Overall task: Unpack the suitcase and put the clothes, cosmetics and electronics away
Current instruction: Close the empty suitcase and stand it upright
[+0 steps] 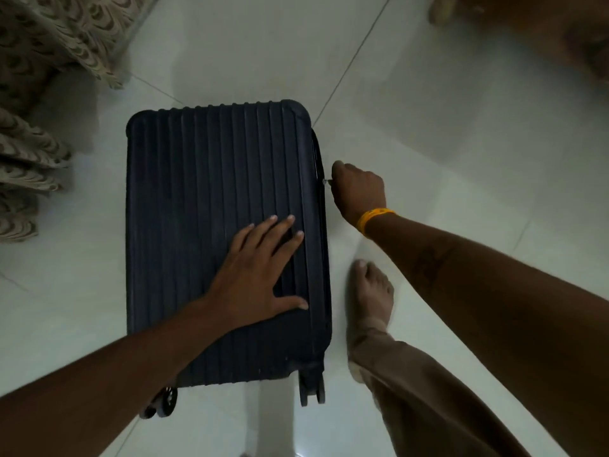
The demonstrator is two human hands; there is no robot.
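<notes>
Below, a dark navy ribbed hard-shell suitcase (224,239) lies flat and closed on pale floor tiles (445,143). The left hand (260,272) presses its lid, fingers spread. The right hand (357,189) pinches the small metal zipper pull (327,181) at the side. A snagged zipper could jerk the case sideways. Contents are hidden.

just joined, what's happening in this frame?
A person is starting to unzip a dark ribbed suitcase lying flat on a pale tiled floor. The left hand presses flat on the lid, fingers spread. The right hand pinches the zipper pull midway along the right edge. The case looks closed; nothing is unpacked yet. Patterned fabric hangs at left.
</notes>
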